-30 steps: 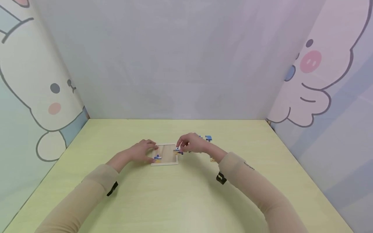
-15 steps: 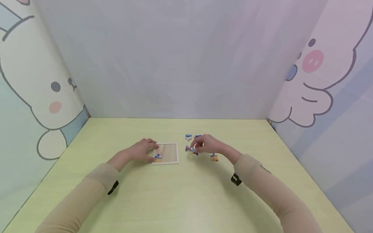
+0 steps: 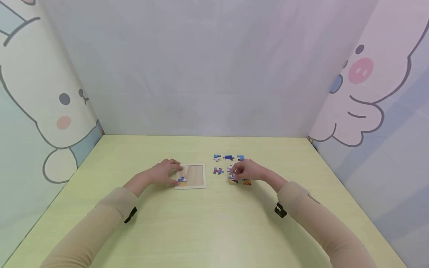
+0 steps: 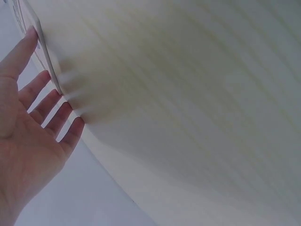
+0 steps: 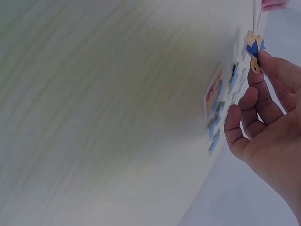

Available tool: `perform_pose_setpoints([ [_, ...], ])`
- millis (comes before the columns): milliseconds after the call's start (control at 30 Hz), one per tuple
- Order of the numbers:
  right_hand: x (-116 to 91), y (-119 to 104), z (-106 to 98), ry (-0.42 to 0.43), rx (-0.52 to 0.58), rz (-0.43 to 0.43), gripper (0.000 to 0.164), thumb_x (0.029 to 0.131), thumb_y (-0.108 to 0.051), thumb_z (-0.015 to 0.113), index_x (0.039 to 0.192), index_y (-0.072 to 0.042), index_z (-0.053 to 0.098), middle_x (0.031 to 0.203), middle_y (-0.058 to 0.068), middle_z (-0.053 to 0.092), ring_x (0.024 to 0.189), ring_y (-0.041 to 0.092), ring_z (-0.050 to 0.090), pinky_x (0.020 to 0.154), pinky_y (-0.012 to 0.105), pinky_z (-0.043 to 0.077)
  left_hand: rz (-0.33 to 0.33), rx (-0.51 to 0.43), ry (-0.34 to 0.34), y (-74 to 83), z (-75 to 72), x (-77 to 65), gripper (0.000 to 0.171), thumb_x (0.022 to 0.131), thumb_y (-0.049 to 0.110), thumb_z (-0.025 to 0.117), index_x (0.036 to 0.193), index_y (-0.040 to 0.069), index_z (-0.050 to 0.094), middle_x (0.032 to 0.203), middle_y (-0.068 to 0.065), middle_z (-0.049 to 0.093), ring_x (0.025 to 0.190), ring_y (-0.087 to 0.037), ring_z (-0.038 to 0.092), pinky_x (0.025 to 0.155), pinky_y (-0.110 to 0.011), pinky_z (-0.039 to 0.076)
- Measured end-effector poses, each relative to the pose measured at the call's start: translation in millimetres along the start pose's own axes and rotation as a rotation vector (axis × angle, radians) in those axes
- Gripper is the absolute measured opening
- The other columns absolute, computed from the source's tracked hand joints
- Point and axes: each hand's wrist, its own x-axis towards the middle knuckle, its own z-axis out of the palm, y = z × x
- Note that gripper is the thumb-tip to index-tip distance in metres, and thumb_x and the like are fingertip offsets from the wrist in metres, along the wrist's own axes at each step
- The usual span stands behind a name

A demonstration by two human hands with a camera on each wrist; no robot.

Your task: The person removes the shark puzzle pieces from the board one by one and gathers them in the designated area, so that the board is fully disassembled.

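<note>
A shallow wooden puzzle tray (image 3: 204,175) lies left of the table's middle, with one blue-and-yellow puzzle piece (image 3: 182,181) in its lower left corner. My left hand (image 3: 162,172) rests along the tray's left edge, fingers spread; in the left wrist view its fingertips are right at the rim. To the right of the tray, my right hand (image 3: 249,170) pinches a puzzle piece (image 5: 254,48) between thumb and index finger, over the loose pieces. That piece shows blue and tan in the right wrist view, and its other fingers curl loosely below.
Loose puzzle pieces lie right of the tray: a back row with a blue-and-white piece (image 3: 217,158), a dark blue piece (image 3: 229,158) and a blue piece (image 3: 240,158). Nearer are a red-and-blue piece (image 3: 218,171) and an orange piece (image 3: 247,182). A grey wall (image 3: 207,74) stands behind the table.
My right hand has moved away from the tray's right edge, rightward over the loose pieces, still pinching the puzzle piece. The left hand and tray have stayed in place.
</note>
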Motion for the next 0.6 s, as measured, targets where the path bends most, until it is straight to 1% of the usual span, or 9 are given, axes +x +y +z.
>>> perform_pose_setpoints([
  [233,-2,7,6,-0.015,0.029,0.017,0.012,0.088,-0.012,0.066,0.097,-0.02,0.069,0.082,-0.005,0.065,0.069,0.011,0.054,0.06,0.026,0.046,-0.008,0.005,-0.006,-0.1,0.4,0.6,0.067,0.082,0.043,0.071,0.136,0.01,0.051,0.143,-0.017,0.04,0.131,-0.04,0.034,0.105,-0.057,0.03],
  [433,-1,8,9,0.005,-0.043,-0.005,0.011,0.087,-0.013,0.068,0.096,-0.019,0.069,0.079,-0.006,0.06,0.071,0.012,0.051,0.062,0.024,0.045,-0.002,0.004,-0.005,2.4,-1.6,-0.9,0.066,0.082,0.042,0.071,0.135,0.009,0.051,0.143,-0.017,0.041,0.13,-0.041,0.034,0.104,-0.058,0.031],
  [600,3,9,12,0.022,-0.076,-0.005,0.011,0.086,-0.015,0.069,0.095,-0.02,0.071,0.081,-0.007,0.06,0.074,0.011,0.052,0.066,0.024,0.046,0.005,0.015,-0.001,0.5,-0.9,0.1,0.067,0.082,0.044,0.07,0.135,0.008,0.051,0.142,-0.018,0.041,0.129,-0.041,0.035,0.104,-0.058,0.031],
])
